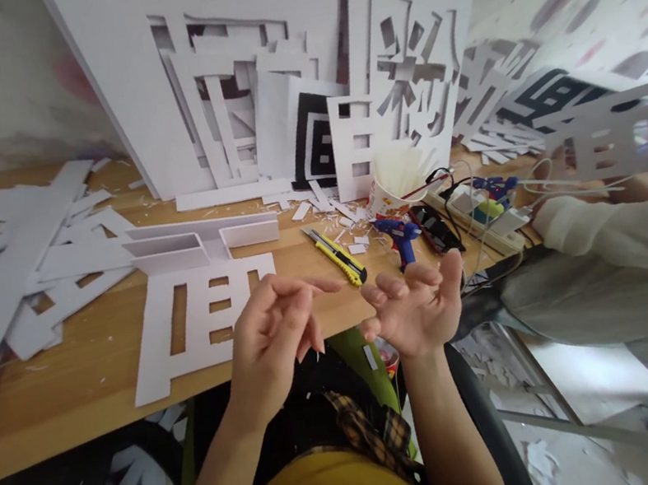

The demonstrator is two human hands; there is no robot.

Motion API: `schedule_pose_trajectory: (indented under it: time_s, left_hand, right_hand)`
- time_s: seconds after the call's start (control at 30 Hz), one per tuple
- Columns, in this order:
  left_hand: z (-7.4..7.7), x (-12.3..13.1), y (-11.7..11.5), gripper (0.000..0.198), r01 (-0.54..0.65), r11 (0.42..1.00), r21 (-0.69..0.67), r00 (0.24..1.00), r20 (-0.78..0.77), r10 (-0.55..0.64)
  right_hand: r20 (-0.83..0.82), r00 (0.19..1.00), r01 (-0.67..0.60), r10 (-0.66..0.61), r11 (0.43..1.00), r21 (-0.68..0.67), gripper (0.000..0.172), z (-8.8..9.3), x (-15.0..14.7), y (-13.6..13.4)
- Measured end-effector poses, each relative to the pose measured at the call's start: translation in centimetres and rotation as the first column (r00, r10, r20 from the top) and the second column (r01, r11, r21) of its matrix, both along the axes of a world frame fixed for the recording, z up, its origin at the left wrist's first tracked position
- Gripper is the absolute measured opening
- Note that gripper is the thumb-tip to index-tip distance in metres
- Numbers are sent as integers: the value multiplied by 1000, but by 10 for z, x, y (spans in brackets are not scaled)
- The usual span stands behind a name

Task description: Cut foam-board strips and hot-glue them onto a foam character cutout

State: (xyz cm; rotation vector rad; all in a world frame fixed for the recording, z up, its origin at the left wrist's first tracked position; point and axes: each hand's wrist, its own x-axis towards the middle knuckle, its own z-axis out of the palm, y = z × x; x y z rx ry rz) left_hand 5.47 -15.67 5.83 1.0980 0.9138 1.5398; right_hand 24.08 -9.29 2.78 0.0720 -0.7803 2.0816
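My left hand [271, 337] hovers at the table's front edge, beside the lower right of a flat white foam-board cut-out [197, 319] with rectangular openings. Its index finger stretches to the right while the thumb and other fingers bend loosely. Nothing shows in it. My right hand [420, 316] is turned palm up, fingers spread and slightly curled, also with nothing in it. Between and beyond the hands lie a yellow utility knife [337, 255] and a blue glue gun [404, 243]. Behind the cut-out stands an assembled white piece with upright strips [170, 259].
Large white boards with cut-out characters [126, 85] lean at the back. A paper cup [383, 200] holds pale sticks. To the right are a power strip [505, 240], cables and another blue glue gun [497, 187]. A co-worker's sleeve [609, 225] is near. White scraps [67, 246] cover the left.
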Motion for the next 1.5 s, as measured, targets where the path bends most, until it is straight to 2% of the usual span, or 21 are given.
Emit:
schedule_pose_trajectory:
  time_s: [0.13,0.3,0.43,0.53,0.7,0.8,0.87,0.9,0.93,0.97,1.03,1.07,1.1,1.13,1.23,1.33,1.5]
  left_hand:
    - [1,-4,5,14,41,999,-14,983,182,-37]
    - [13,-18,9,14,-103,995,6,958,268,98]
    - [17,-36,17,16,-200,980,-20,929,315,196]
    - [11,-43,29,21,-221,966,-137,891,374,257]
    - [-4,-37,45,27,-157,922,-354,791,513,332]
    - [-7,-30,46,23,-100,892,-441,720,586,370]
    - [-5,-28,44,21,-54,859,-509,663,625,412]
    - [-3,-27,43,20,-32,845,-533,638,640,428]
    - [-1,-26,42,19,-14,836,-548,619,652,437]
    - [2,-26,40,18,4,834,-552,607,664,437]
    - [7,-27,36,18,38,840,-540,598,686,414]
    - [9,-27,34,20,49,846,-531,595,695,403]
    - [11,-28,33,21,55,851,-522,594,702,393]
    - [12,-29,31,23,58,856,-514,593,707,384]
    - [12,-34,26,27,65,864,-499,598,713,367]
    - [7,-39,24,30,105,868,-485,597,729,335]
    - [-1,-41,22,31,184,892,-413,579,779,241]
  right_hand:
    - [99,995,19,-24,999,49,66,0,11,5]
    - [298,941,151,-158,987,48,70,1,24,10]
    - [490,829,265,-271,961,83,69,2,37,11]
    - [577,737,310,-352,934,175,56,4,51,6]
    - [536,632,421,-559,829,368,38,13,62,-5]
    - [455,643,402,-617,776,485,32,17,42,-13]
    - [410,670,364,-618,756,545,25,16,17,-18]
    - [421,657,349,-625,747,565,23,15,1,-21]
    - [458,610,337,-646,735,588,23,14,-14,-23]
    - [503,538,314,-676,715,625,31,12,-30,-24]
    - [562,355,242,-747,654,717,56,9,-56,-24]
    - [552,295,200,-780,615,763,64,8,-65,-23]
    - [535,256,161,-805,582,797,63,7,-72,-21]
    - [512,232,125,-827,548,827,53,6,-76,-18]
    - [438,179,90,-881,458,885,5,6,-74,-12]
    - [389,131,140,-912,405,903,10,9,-65,-10]
    - [396,104,175,-912,408,896,15,20,-54,-10]
